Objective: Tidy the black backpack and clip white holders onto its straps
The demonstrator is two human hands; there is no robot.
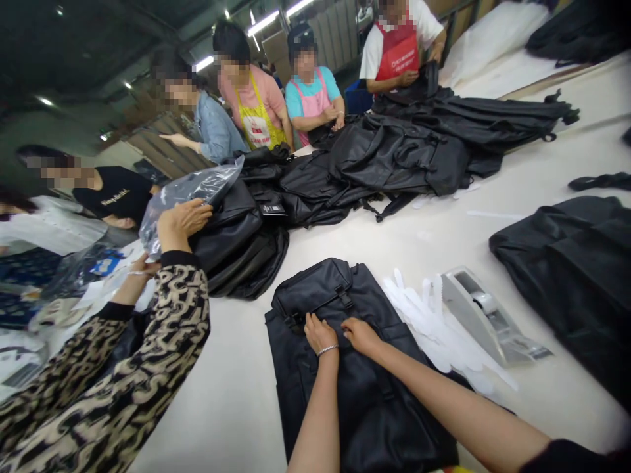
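A black backpack with a smooth, leather-like surface lies flat on the table, its top flap away from me. My left hand, with a silvery bracelet at the wrist, has its fingers bent against the front, just below the flap's edge. Close beside it on the right, my right hand is closed, fingertips together at the bag's front. Exactly what the fingertips grip is hidden. A dark buckle sits on a strap above the hands.
White paper strips and a grey tape dispenser lie right of the bag. Another black bag is further right. Black backpacks are piled across the table. At left, a co-worker's patterned sleeves reach toward a clear plastic bag.
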